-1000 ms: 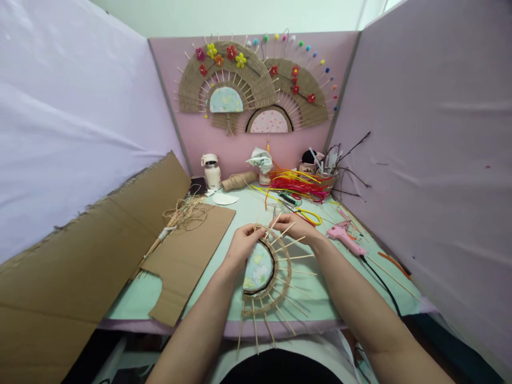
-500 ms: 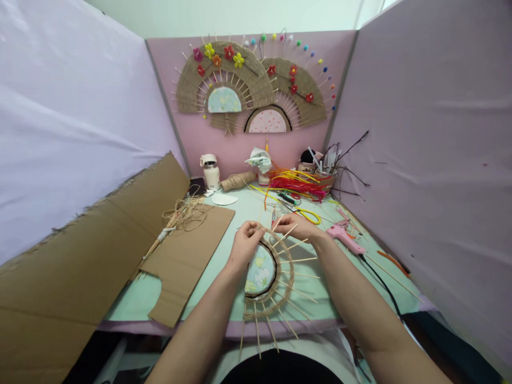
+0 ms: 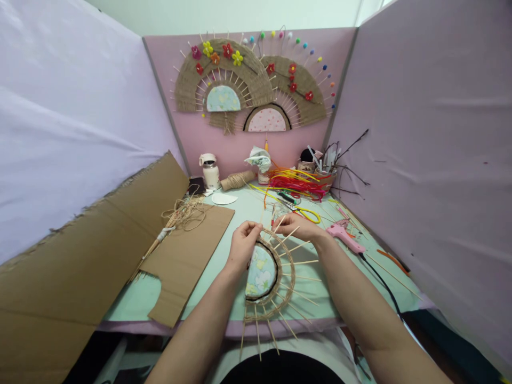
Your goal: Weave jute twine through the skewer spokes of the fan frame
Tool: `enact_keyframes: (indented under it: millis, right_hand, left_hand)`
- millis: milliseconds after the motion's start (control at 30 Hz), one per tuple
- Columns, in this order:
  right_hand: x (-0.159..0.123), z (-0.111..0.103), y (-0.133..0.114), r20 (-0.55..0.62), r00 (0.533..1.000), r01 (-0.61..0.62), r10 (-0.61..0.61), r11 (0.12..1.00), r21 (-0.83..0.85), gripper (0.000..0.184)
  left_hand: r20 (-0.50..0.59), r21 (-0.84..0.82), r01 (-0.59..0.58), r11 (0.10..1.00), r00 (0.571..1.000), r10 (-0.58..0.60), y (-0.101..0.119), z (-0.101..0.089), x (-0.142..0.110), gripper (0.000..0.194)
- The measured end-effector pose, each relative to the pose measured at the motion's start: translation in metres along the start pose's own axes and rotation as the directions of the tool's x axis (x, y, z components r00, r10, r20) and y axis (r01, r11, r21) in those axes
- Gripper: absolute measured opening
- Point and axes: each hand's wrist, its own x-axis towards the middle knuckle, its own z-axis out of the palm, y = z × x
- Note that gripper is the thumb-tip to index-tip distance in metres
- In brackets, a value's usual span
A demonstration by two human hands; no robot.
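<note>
A half-round stick fan (image 3: 262, 274) stands on edge near the table's front, its flat side to the left. Its blue floral centre has a black cord border, thin sticks radiate from it, and twine (image 3: 293, 272) is woven across them in an arc. My left hand (image 3: 245, 242) pinches the fan's upper end between thumb and fingers. Just right of it, my right hand (image 3: 296, 226) is closed at the twine among the upper sticks; the strand in its fingertips is mostly hidden.
A cardboard sheet (image 3: 192, 256) lies left, with a bundle of sticks (image 3: 162, 234) on it. To the right lie yellow-handled scissors (image 3: 310, 214) and a corded pink glue gun (image 3: 346, 237). Behind are a twine spool (image 3: 237, 180), a white bottle (image 3: 210, 172) and red pipe cleaners (image 3: 300, 186).
The fan has shifted slightly right and down in view. My left fingers have moved a little on its upper end, and my right fingers have drawn slightly away from them.
</note>
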Motion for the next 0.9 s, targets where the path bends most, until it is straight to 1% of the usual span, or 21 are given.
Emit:
enact_keyframes:
  millis: [100, 200, 267, 333, 400, 533, 667, 767, 900]
  right_hand:
    - [-0.002, -0.003, -0.002, -0.035, 0.999, -0.016, 0.016, 1.0, -0.001, 0.026]
    - [-0.002, -0.007, -0.003, -0.139, 0.99, 0.021, -0.018, 1.0, 0.022, 0.026]
    - [-0.001, -0.009, -0.003, -0.246, 0.968, 0.057, -0.043, 0.997, 0.05, 0.027]
    - [0.001, -0.01, -0.002, -0.347, 0.936, 0.091, -0.057, 0.993, 0.081, 0.029]
    - [0.004, -0.009, -0.001, -0.412, 0.908, 0.129, -0.068, 0.984, 0.12, 0.031]
    - [0.009, -0.005, 0.002, -0.479, 0.875, 0.187, -0.074, 0.963, 0.193, 0.033]
    - [0.011, -0.001, 0.0, -0.533, 0.842, 0.228, -0.083, 0.95, 0.212, 0.032]
    - [0.01, 0.0, -0.002, -0.535, 0.84, 0.246, -0.089, 0.941, 0.23, 0.031]
    - [0.01, -0.001, -0.001, -0.529, 0.847, 0.201, -0.047, 0.951, 0.237, 0.032]
  left_hand:
    - [-0.021, 0.023, -0.024, 0.999, 0.999, 0.025, 0.001, -0.002, 0.001, 0.025]
    - [-0.027, 0.034, -0.022, 0.999, 0.999, 0.023, 0.0, -0.003, 0.001, 0.022]
    - [-0.023, 0.039, -0.024, 0.999, 0.999, 0.025, -0.001, -0.003, 0.001, 0.021]
    - [-0.014, 0.05, -0.032, 0.998, 0.999, 0.033, -0.003, -0.002, 0.001, 0.021]
    - [0.005, 0.055, -0.036, 0.998, 0.999, 0.036, -0.003, -0.001, 0.001, 0.022]
    - [0.032, 0.051, -0.042, 0.998, 0.999, 0.04, -0.004, 0.0, 0.001, 0.024]
    - [0.043, 0.06, -0.036, 0.998, 0.999, 0.033, -0.005, 0.0, 0.001, 0.024]
    - [0.049, 0.052, -0.034, 0.998, 0.998, 0.032, -0.005, 0.0, 0.001, 0.025]
    - [0.063, 0.038, -0.04, 0.998, 0.997, 0.037, -0.005, 0.001, 0.0, 0.025]
